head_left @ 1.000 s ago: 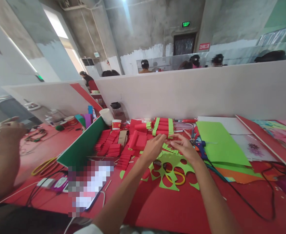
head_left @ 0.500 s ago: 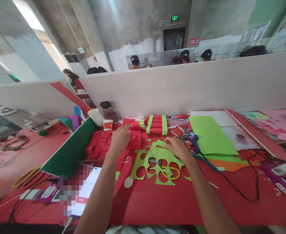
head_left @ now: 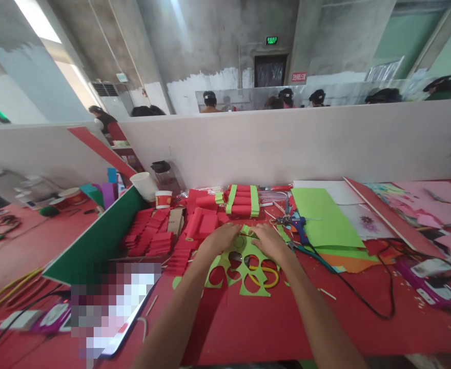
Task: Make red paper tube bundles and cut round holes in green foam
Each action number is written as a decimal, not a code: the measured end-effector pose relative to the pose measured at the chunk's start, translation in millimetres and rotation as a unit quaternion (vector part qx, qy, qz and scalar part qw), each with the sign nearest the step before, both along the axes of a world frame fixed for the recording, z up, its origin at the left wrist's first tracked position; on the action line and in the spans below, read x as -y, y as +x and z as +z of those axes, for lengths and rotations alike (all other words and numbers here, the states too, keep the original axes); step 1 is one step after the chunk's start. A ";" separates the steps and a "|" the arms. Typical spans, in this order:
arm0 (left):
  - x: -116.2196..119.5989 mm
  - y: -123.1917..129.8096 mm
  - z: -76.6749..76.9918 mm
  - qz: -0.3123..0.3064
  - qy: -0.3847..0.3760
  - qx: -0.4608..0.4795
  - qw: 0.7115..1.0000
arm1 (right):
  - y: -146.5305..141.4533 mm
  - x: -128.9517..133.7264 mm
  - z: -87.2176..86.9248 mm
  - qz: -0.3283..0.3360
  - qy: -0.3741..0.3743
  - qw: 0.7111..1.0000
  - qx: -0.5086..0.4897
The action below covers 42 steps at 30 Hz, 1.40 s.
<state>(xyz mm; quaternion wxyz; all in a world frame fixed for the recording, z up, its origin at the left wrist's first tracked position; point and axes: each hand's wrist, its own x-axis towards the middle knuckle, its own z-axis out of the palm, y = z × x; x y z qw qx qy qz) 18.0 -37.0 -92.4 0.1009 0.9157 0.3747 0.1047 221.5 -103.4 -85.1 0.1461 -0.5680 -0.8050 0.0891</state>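
Both my hands are at the far part of a light green paper sheet (head_left: 231,281) with several round holes cut in it. My left hand (head_left: 222,237) has its fingers closed on the sheet's far left side. Close by, my right hand (head_left: 268,238) pinches the far right side, its fingertips partly hidden. Between them a drawn circle shows on the paper. Under the sheet, a yellow loop handle (head_left: 274,277) shows through the holes. A red paper roll (head_left: 195,224) lies left of my left hand. Beyond my hands sits a bundle of red rolls (head_left: 244,200) with green bands.
Folded red strips (head_left: 148,228) lie left, beside a green board (head_left: 95,238) and a phone (head_left: 133,302). A paper cup (head_left: 163,199) stands behind. On the right are a blue glue gun (head_left: 299,228) with its cable and green paper (head_left: 325,215).
My left hand has come from the red paper to the green sheet. My right hand has let go of a small folded green strip, which now lies further right. The view has shifted slightly.
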 end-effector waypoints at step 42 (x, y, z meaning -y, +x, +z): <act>31.9 -30.4 42.2 -0.071 -0.058 0.107 0.990 | 2.2 -0.6 20.4 0.071 0.201 0.960 -0.181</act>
